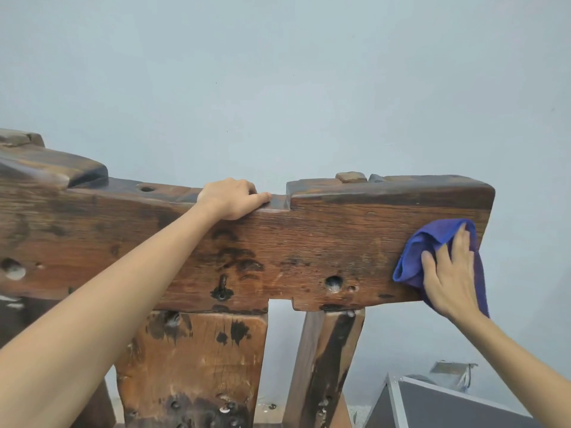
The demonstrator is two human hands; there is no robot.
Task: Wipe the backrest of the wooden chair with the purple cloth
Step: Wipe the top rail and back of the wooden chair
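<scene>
- Purple cloth [432, 251] lying bunched against the front face of the backrest [309, 242], at its far right end, just short of the rounded edge.
- Pressing it flat there: right hand [448, 273], fingers straight and spread over the cloth, pinning rather than gripping; cloth folds spilling out to the left of the fingers and hanging down past the wrist side.
- Running long from left to right, slightly downhill toward the right: the backrest plank, so nearly all its unwiped length stretching away to the left of the cloth.
- Judging from that, calling for a sweep leftward along the plank's long axis, toward the middle.
- Resting on the top edge near the middle, well apart from the cloth: left hand [231, 197], fingers curled over the edge, seemingly steadying the chair.
- Nearer to the cloth by far: the right hand; lying in the path of any long leftward stroke along the top edge: the left one.
- Standing below the plank: two rough wooden uprights [197, 366]; behind it, a pale wall [278, 72].
</scene>
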